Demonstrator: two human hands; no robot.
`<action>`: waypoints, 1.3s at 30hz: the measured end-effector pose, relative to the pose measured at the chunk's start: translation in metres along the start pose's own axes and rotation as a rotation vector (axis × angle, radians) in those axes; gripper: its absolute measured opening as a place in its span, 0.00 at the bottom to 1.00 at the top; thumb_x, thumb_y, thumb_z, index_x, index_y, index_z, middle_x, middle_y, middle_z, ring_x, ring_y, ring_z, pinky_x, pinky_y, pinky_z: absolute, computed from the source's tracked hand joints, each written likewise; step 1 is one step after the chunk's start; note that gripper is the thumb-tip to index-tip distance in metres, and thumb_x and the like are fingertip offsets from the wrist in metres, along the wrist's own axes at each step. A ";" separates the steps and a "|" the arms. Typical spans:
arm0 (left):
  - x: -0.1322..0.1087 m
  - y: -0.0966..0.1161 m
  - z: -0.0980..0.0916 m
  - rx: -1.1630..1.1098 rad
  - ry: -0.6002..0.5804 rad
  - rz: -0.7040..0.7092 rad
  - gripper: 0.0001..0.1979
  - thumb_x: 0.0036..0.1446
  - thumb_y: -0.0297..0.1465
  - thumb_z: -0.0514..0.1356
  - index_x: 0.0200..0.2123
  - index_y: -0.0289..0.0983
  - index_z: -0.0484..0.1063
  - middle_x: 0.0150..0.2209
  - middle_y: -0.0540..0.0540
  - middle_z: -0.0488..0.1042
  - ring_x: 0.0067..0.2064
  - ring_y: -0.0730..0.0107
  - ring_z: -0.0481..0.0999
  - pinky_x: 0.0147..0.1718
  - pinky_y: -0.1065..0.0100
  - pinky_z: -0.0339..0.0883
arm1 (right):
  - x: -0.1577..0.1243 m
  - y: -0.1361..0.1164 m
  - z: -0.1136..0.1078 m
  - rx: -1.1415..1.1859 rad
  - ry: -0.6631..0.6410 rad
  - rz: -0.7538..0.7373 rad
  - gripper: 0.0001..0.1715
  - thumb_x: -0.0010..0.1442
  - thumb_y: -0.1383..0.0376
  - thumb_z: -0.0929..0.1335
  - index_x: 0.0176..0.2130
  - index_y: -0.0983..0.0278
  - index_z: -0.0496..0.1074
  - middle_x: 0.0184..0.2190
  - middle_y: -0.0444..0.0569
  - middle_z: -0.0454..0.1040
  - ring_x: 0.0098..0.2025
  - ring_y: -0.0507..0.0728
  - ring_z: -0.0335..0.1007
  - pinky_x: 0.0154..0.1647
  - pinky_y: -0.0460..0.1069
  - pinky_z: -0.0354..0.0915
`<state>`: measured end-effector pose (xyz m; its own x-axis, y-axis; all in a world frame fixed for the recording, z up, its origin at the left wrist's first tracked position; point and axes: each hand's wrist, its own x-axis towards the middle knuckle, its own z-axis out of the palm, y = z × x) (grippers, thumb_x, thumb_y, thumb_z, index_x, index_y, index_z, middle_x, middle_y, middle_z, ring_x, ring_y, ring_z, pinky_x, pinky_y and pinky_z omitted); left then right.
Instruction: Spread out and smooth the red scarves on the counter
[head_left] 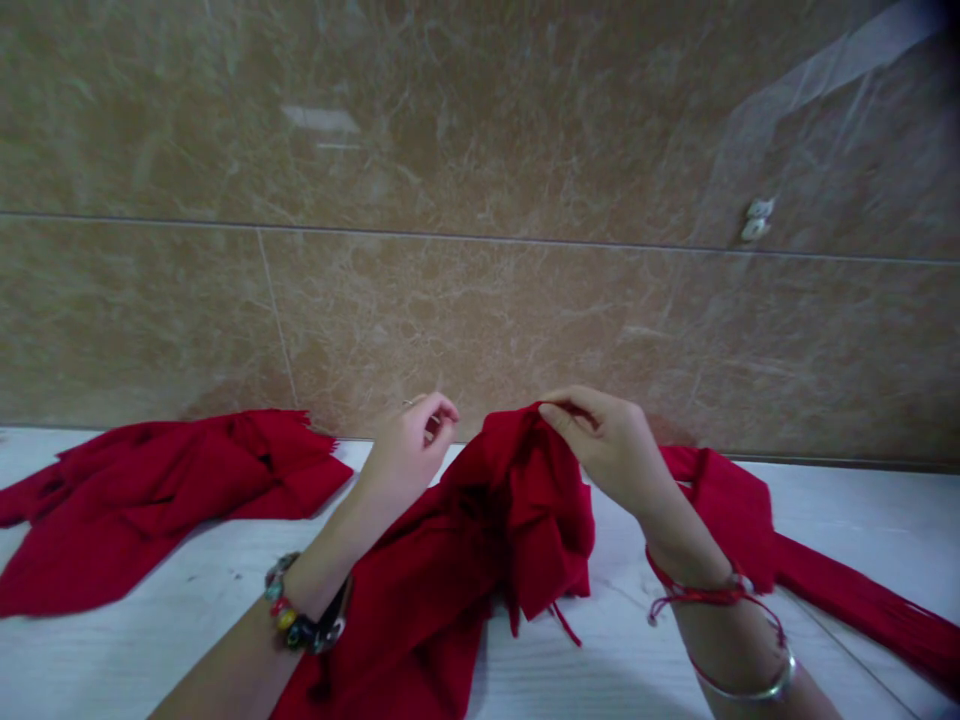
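A red scarf (442,560) lies bunched in front of me, its upper end raised into a crumpled fold above the white surface. My right hand (604,430) pinches the top edge of that fold between thumb and fingers. To the left of the fold, my left hand (420,435) is held in the air with fingers curled toward the thumb, apart from the raised cloth. Whether anything small sits between those fingertips I cannot make out. A few thin red strands hang below the bunched part. The lower end of the scarf runs past my left forearm and out of view.
Another red fringed cloth (172,490) lies crumpled at the left. More red cloth (727,510), with a long fringe, stretches to the right edge. Behind the white tabletop (585,670) rises a brown marbled tile wall (480,130) bearing a small pale figure (757,219).
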<state>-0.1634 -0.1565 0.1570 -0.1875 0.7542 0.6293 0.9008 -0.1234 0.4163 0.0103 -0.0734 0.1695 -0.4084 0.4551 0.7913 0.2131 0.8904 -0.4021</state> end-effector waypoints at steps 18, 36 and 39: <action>0.014 -0.030 -0.002 -0.183 0.011 -0.034 0.10 0.45 0.24 0.53 0.32 0.36 0.70 0.32 0.48 0.71 0.34 0.69 0.70 0.35 0.68 0.65 | 0.007 0.022 -0.016 -0.143 -0.088 0.040 0.09 0.54 0.67 0.63 0.30 0.64 0.72 0.26 0.47 0.75 0.29 0.54 0.69 0.30 0.47 0.62; 0.006 -0.017 0.013 0.116 -0.157 0.052 0.06 0.47 0.22 0.53 0.28 0.37 0.66 0.29 0.49 0.71 0.32 0.68 0.70 0.32 0.69 0.61 | 0.002 0.014 0.007 0.078 -0.103 0.021 0.08 0.53 0.65 0.65 0.29 0.64 0.72 0.25 0.46 0.74 0.28 0.53 0.69 0.30 0.45 0.62; 0.011 -0.028 0.006 0.243 -0.006 -0.013 0.07 0.46 0.22 0.52 0.30 0.37 0.65 0.29 0.48 0.71 0.31 0.67 0.70 0.32 0.68 0.62 | 0.006 0.023 -0.005 0.081 0.107 0.022 0.08 0.53 0.63 0.64 0.27 0.64 0.71 0.24 0.45 0.73 0.27 0.53 0.68 0.29 0.46 0.62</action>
<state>-0.1882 -0.1406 0.1486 -0.1977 0.7585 0.6209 0.9664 0.0445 0.2533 0.0172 -0.0497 0.1675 -0.3069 0.4752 0.8246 0.1465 0.8797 -0.4524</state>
